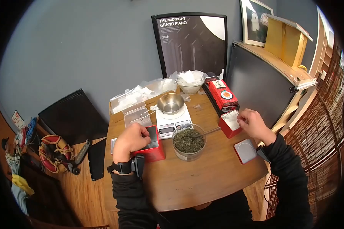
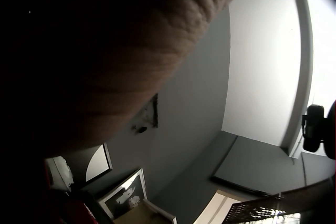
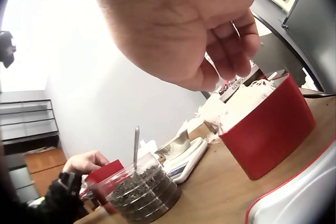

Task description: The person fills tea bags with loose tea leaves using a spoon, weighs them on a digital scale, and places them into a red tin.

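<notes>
My left hand point(image 1: 132, 138) is bent over the left red tin point(image 1: 153, 153), fingers curled down at its opening. Their tips are hidden, so I cannot tell what they hold. In the left wrist view, the dark underside of that hand point(image 2: 131, 71) fills much of the picture. Over the right red tin point(image 1: 228, 131), my right hand point(image 1: 253, 124) hangs with loosely curled fingers. Its fingertips point(image 3: 242, 68) are above the white bags point(image 3: 247, 100) filling that tin, with nothing visible between them. Between the tins, a glass bowl point(image 1: 190, 153) holds dark dried leaves and a spoon point(image 1: 210, 132).
Behind the glass bowl, a metal pan point(image 1: 171, 104) sits on a white kitchen scale point(image 1: 167, 131). A tin lid point(image 1: 245, 151) lies at the table's right. Clear plastic boxes point(image 1: 135, 115), a bowl of white bags point(image 1: 190, 86) and a red package point(image 1: 223, 94) stand farther back.
</notes>
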A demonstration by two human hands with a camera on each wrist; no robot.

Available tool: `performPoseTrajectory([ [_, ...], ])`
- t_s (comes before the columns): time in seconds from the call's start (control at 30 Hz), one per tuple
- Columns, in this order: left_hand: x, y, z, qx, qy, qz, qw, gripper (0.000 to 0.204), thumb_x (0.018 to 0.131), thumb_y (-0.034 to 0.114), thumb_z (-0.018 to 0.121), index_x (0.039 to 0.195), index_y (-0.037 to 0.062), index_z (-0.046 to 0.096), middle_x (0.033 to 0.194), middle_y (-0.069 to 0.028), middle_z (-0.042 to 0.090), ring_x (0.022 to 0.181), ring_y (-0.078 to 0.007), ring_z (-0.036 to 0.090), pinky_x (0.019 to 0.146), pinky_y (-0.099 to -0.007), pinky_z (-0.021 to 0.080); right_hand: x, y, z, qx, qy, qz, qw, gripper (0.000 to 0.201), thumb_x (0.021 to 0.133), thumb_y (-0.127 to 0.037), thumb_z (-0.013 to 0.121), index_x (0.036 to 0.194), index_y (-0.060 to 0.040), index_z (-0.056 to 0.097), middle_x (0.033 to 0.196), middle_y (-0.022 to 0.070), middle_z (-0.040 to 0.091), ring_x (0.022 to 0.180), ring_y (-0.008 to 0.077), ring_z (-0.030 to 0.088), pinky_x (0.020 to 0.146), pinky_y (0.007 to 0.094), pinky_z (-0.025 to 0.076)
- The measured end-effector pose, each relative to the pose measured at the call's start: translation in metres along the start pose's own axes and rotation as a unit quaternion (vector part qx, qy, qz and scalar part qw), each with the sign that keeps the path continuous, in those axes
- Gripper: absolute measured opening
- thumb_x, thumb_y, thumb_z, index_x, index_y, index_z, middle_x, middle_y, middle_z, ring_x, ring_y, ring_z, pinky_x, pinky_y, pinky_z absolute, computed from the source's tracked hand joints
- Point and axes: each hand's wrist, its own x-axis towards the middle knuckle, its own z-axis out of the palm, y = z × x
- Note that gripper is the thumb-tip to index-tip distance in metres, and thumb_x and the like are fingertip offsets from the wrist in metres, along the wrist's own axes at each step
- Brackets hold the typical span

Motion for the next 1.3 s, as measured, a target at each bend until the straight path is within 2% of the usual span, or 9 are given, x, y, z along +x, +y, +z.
performPoseTrajectory([
  [0.17,0.009,-0.009,0.009,-0.001,-0.022,-0.007,1.000,0.027,0.071,0.016,0.075,0.090,-0.0027,0.074,0.078,-0.0170,0.073,0.072,-0.0230,0.070,0.068,-0.0343,0.054,-0.008,-0.016,-0.013,0.019,0.045,0.014,0.999,0.009,0.081,-0.003,0.067,0.089,0.0013,0.069,0.082,0.0157,0.064,0.071,0.0307,0.065,0.067,0.0380,0.053],
  [0.27,0.011,-0.007,0.010,0.000,-0.042,-0.010,0.999,0.029,0.070,0.018,0.077,0.091,-0.0012,0.075,0.079,-0.0152,0.074,0.073,-0.0215,0.070,0.069,-0.0332,0.054,-0.014,-0.032,-0.013,0.070,0.074,-0.047,0.994,0.006,0.081,-0.006,0.066,0.085,-0.0027,0.069,0.083,0.0165,0.066,0.078,0.0361,0.066,0.070,0.0410,0.054],
  [0.57,0.018,-0.022,0.019,-0.030,-0.037,-0.028,0.998,0.030,0.067,0.016,0.076,0.090,-0.0040,0.075,0.074,-0.0115,0.072,0.068,-0.0158,0.067,0.064,-0.0317,0.053,-0.013,-0.086,0.005,0.157,0.079,-0.145,0.974,0.009,0.085,-0.011,0.070,0.089,-0.0035,0.068,0.083,0.0114,0.065,0.078,0.0303,0.064,0.068,0.0404,0.053],
  [0.67,0.016,-0.018,0.018,-0.018,-0.037,-0.027,0.999,0.031,0.066,0.017,0.076,0.088,-0.0044,0.075,0.071,-0.0126,0.071,0.066,-0.0161,0.067,0.062,-0.0320,0.053,-0.007,-0.106,0.010,0.183,0.094,-0.183,0.961,0.010,0.084,-0.005,0.073,0.092,-0.0006,0.069,0.086,0.0121,0.067,0.078,0.0276,0.065,0.067,0.0359,0.053],
  [0.83,0.014,-0.011,0.016,0.012,-0.026,-0.038,0.999,0.032,0.066,0.020,0.076,0.084,-0.0063,0.074,0.068,-0.0152,0.070,0.064,-0.0177,0.067,0.061,-0.0341,0.052,0.001,-0.149,0.020,0.268,0.097,-0.201,0.937,0.011,0.084,-0.006,0.073,0.093,-0.0013,0.068,0.087,0.0115,0.066,0.078,0.0279,0.065,0.068,0.0362,0.053],
  [1.0,0.014,-0.015,0.018,-0.013,-0.027,-0.046,0.998,0.038,0.063,0.024,0.079,0.085,-0.0064,0.074,0.070,-0.0170,0.070,0.065,-0.0191,0.068,0.062,-0.0349,0.053,0.011,-0.188,0.014,0.351,0.092,-0.232,0.902,0.011,0.085,-0.006,0.072,0.094,-0.0014,0.067,0.088,0.0119,0.066,0.079,0.0284,0.065,0.070,0.0374,0.053],
  [1.1,0.016,-0.017,0.016,0.031,-0.013,-0.040,0.999,0.042,0.062,0.027,0.082,0.084,-0.0070,0.074,0.070,-0.0170,0.071,0.066,-0.0182,0.068,0.062,-0.0347,0.052,0.017,-0.199,0.019,0.392,0.080,-0.240,0.885,0.012,0.086,-0.006,0.072,0.096,-0.0009,0.067,0.090,0.0120,0.066,0.080,0.0284,0.065,0.071,0.0371,0.053],
  [1.23,0.018,-0.026,0.017,0.001,-0.029,0.000,1.000,0.046,0.059,0.031,0.084,0.083,-0.0070,0.073,0.071,-0.0165,0.071,0.068,-0.0183,0.069,0.063,-0.0352,0.053,0.025,-0.205,0.027,0.423,0.074,-0.247,0.869,0.014,0.087,-0.006,0.071,0.100,-0.0008,0.067,0.089,0.0117,0.065,0.078,0.0287,0.064,0.069,0.0366,0.052],
  [1.3,0.017,-0.025,0.021,-0.030,0.002,0.014,0.999,0.050,0.058,0.036,0.085,0.081,-0.0072,0.073,0.070,-0.0199,0.070,0.066,-0.0209,0.069,0.063,-0.0359,0.053,0.027,-0.204,0.028,0.428,0.070,-0.242,0.868,0.013,0.088,-0.006,0.071,0.099,-0.0009,0.067,0.089,0.0116,0.065,0.078,0.0289,0.063,0.069,0.0368,0.051],
])
